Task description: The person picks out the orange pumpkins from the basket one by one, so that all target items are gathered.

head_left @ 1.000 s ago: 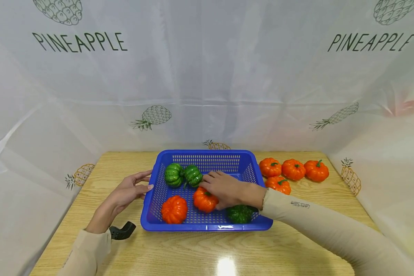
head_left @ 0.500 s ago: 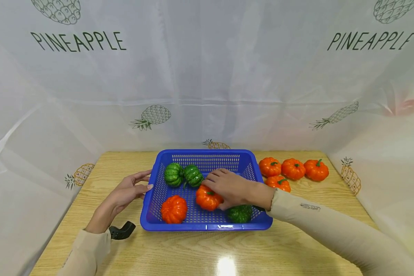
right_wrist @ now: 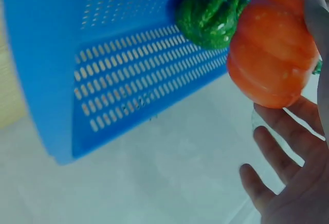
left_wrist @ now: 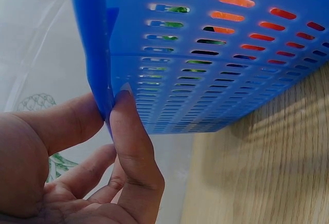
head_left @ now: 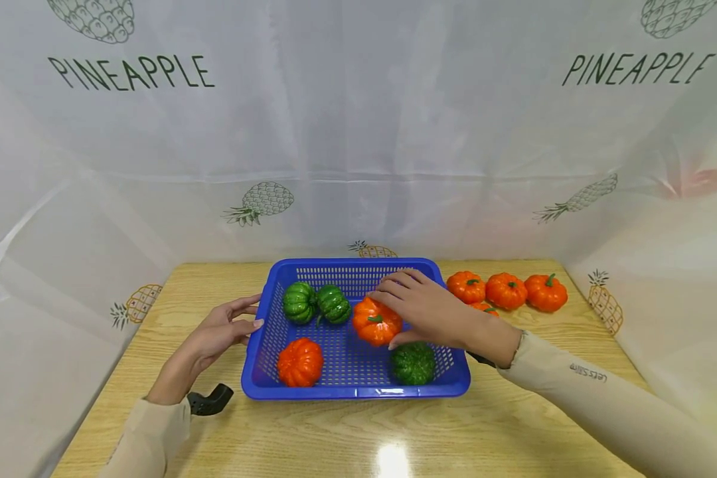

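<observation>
My right hand (head_left: 433, 309) grips an orange pumpkin (head_left: 375, 321) between thumb and fingers, held up over the middle of a blue plastic basket (head_left: 358, 393). In the right wrist view the pumpkin (right_wrist: 272, 49) sits between thumb and forefinger, the other fingers spread. At the basket's left side, my left hand (head_left: 224, 325) pinches the rim, as the left wrist view shows. Inside the basket lie two striped green pumpkins (head_left: 299, 303) at the back left, another orange pumpkin (head_left: 301, 362) at the front left and a dark green one (head_left: 413, 364) at the front right.
Several orange pumpkins (head_left: 506, 291) stand on the wooden table (head_left: 311, 438) right of the basket, one partly behind my right hand. A white sheet printed with pineapples (head_left: 346, 133) hangs behind the table. A black curved piece (head_left: 212, 400) juts from my left wrist.
My right hand has picked up the orange pumpkin from the basket floor and moved it up and to the right. The dark green pumpkin shows more fully. My left hand stays at the rim.
</observation>
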Tool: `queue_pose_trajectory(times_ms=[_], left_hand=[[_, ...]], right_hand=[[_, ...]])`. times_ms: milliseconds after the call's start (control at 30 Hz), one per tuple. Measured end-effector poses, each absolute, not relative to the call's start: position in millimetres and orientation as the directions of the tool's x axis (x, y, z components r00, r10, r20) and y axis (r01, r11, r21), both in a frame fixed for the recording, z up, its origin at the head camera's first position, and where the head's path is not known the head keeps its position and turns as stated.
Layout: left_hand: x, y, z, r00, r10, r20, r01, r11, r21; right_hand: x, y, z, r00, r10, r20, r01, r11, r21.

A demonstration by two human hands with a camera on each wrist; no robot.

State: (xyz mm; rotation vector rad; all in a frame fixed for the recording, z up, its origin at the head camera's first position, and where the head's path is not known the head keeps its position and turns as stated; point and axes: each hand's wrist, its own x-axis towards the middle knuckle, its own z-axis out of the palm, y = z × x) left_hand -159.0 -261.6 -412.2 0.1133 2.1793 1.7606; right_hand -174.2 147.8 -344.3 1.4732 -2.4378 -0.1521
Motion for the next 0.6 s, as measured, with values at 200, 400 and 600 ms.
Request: queue_pose_trajectory(times_ms=[200,400,600], left_hand=[[-159.7,-261.4,-413.0,-0.94,0.271,-0.209,-0.144,0.239,0.96],[-158.9,-261.9,-411.8,-0.939,0.275,-0.205,-0.142,0.234,0.962],[-158.2,-261.9,-410.5,-0.937,0.285,-0.202,-0.137,0.232,0.963]], right_hand=[[-170.5,167.6,-344.2,-0.363,-0.876,0.318,-0.834,0.457,0.308],[-164.4,183.8,-342.9,-0.375,-0.866,0.33,-0.806,0.481,0.346],[-158.8,199.2,-345.2,-0.374,-0.858,0.352,-0.802,0.49,0.342]])
